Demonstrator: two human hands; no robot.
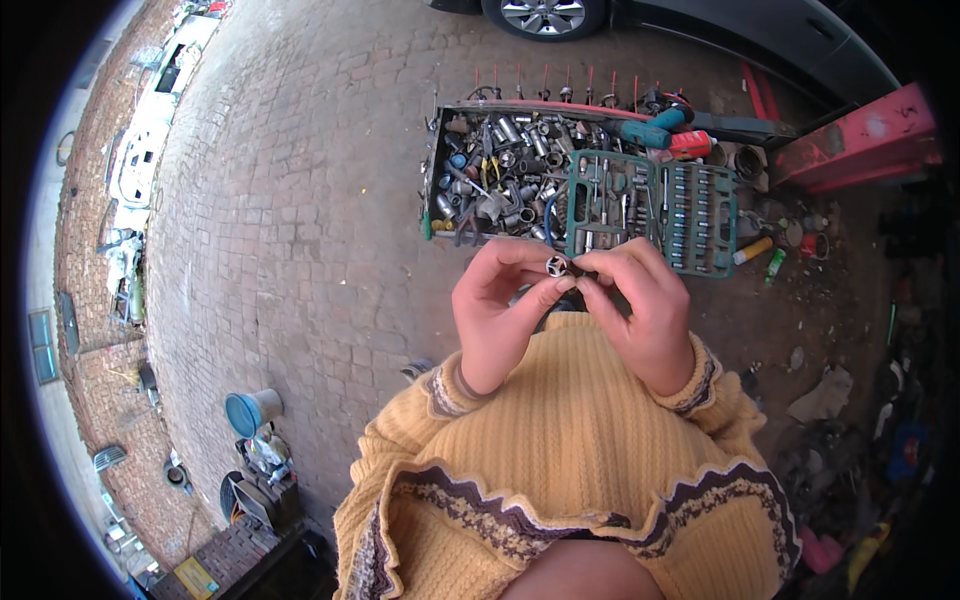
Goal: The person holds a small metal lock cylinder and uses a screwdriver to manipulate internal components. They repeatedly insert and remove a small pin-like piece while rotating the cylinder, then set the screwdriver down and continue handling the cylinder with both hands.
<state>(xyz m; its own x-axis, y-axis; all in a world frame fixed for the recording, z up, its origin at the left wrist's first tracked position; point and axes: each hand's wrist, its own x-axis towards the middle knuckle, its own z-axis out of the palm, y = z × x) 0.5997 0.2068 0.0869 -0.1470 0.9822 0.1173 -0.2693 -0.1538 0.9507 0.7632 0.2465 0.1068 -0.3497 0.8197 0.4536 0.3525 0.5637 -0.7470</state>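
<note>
Between the thumb and forefinger of my left hand (pixel 497 312) is a small round metal piece (pixel 558 266), dark at the rim with a bright cross-like pattern on its face. It looks like the end of a socket, but its exact kind is too small to tell. My right hand (pixel 643 302) is closed in a pinch right beside it, and whatever its fingertips grip is hidden. Both hands are raised in front of a green socket-set case (pixel 660 215), lying open with rows of sockets. Left of the case, a tray (pixel 428 180) is heaped with loose sockets and metal parts.
A teal power tool (pixel 645 132) and a red can (pixel 690 146) lie by the tray's far right corner. Beyond them are a red metal post (pixel 860 140) and a parked car (pixel 760 45). A bucket (pixel 254 411) stands on the brick paving at left.
</note>
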